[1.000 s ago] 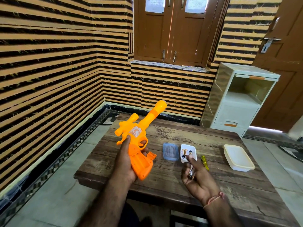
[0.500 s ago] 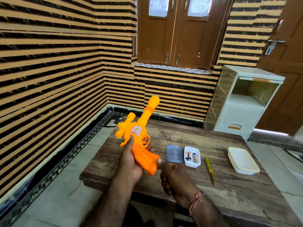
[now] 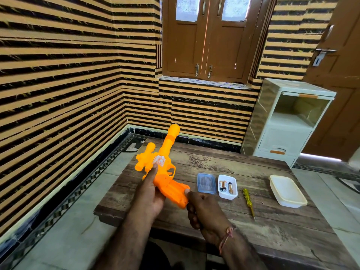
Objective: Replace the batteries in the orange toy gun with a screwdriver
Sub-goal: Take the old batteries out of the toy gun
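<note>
Head camera looks down past both forearms at a worn, dark wooden plank table (image 3: 263, 172), and the person holds the bright orange plastic toy gun (image 3: 165, 172) in the air above its near left corner, barrel aimed up and away toward the striped wall. The left hand (image 3: 150, 195) is wrapped around the body just above the grip, forefinger laid along the side by the pale sticker, which looks like a way to steady the toy and keep the handle turned toward them. The right hand (image 3: 202, 207) is curled shut at the butt end of the handle, thumb tip pressed on its edge; I judge it is working at the battery cover there, though I cannot tell whether anything small sits inside that fist. The slim yellow-handled screwdriver (image 3: 248, 202) lies loose on the boards toward the near right, tip toward the person, within easy reach of the right hand. Just beside it, toward the middle, stands a small white open plastic tray (image 3: 234, 193) with a few batteries (image 3: 225, 186) lying in it, and a clear blue plastic lid (image 3: 206, 183) rests flat next to that. A cream lidded plastic box (image 3: 287, 190) sits well apart near the right edge.
</note>
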Demonstrator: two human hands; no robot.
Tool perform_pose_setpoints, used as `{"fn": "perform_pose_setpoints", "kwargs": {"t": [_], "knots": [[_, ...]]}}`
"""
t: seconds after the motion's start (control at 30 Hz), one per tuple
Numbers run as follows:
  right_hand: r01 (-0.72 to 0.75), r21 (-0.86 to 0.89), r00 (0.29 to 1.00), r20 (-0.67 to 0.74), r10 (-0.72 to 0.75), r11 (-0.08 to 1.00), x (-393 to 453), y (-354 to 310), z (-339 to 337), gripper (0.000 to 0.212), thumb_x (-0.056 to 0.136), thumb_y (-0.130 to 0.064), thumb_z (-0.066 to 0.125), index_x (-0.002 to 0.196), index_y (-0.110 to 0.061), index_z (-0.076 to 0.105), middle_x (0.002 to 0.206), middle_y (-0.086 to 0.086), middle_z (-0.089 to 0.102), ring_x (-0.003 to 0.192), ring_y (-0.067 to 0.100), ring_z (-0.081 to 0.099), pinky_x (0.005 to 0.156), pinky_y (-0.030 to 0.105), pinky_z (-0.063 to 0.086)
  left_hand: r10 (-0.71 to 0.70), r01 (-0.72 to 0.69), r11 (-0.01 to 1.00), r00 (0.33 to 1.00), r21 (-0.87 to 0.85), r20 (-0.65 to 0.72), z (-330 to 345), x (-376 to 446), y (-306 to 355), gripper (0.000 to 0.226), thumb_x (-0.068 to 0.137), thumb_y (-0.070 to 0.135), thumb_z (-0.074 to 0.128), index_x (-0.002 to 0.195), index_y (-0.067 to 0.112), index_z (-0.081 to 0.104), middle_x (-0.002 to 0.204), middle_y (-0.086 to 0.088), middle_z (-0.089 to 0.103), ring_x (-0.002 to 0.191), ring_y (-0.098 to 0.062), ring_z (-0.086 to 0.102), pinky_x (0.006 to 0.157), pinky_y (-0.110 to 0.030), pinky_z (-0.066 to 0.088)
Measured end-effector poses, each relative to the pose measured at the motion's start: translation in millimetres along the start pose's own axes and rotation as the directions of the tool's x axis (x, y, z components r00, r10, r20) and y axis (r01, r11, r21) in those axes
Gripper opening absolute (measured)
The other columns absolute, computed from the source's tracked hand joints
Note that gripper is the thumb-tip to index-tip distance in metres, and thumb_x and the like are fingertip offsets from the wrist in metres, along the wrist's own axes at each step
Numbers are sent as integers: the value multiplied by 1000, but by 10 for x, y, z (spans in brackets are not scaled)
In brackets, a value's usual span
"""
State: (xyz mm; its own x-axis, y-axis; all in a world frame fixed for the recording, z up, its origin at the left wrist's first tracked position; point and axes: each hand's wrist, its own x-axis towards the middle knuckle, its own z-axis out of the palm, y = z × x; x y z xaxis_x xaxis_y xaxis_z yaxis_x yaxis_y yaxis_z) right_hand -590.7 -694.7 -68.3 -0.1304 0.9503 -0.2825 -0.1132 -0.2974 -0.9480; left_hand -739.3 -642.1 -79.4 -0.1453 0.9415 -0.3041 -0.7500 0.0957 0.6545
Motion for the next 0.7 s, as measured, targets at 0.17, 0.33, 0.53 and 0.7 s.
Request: {"fn": "perform_pose_setpoints", "kwargs": {"t": [0.17,0.33,0.53,0.7], "knots": [[-12,-40,1000,11,13,999,16,59,28,38,98,-24,53,63,-15,41,52,2,38,38,12,27,45,20,16,-10,9,1000,1000,-20,-27,-26,8,-38,48,89,33,64,133,14,58,106,-15,72,97,-30,66,77,-46,51],[-18,-48,1000,20,19,999,13,52,24,41,98,-25,55,60,-17,41,49,0,36,38,11,25,45,19,15,-26,25,1000,997,-16,-66,19,-17,-64,44,92,31,64,132,16,58,98,-14,69,83,-29,63,69,-43,49],[-30,-70,999,21,31,997,25,38,-19,41,97,-29,56,62,-18,37,50,-1,34,38,11,24,46,21,14,-32,30,999,996,-23,-83,-9,24,-69,48,89,33,66,133,17,56,105,-17,68,90,-32,64,77,-49,50],[-44,-61,998,45,47,997,36,57,-28,38,97,-31,55,67,-18,37,54,1,34,39,11,25,46,21,14,-27,25,999,996,-22,-89,-18,25,-60,48,90,32,65,134,17,55,106,-16,68,91,-32,64,76,-48,50]]}}
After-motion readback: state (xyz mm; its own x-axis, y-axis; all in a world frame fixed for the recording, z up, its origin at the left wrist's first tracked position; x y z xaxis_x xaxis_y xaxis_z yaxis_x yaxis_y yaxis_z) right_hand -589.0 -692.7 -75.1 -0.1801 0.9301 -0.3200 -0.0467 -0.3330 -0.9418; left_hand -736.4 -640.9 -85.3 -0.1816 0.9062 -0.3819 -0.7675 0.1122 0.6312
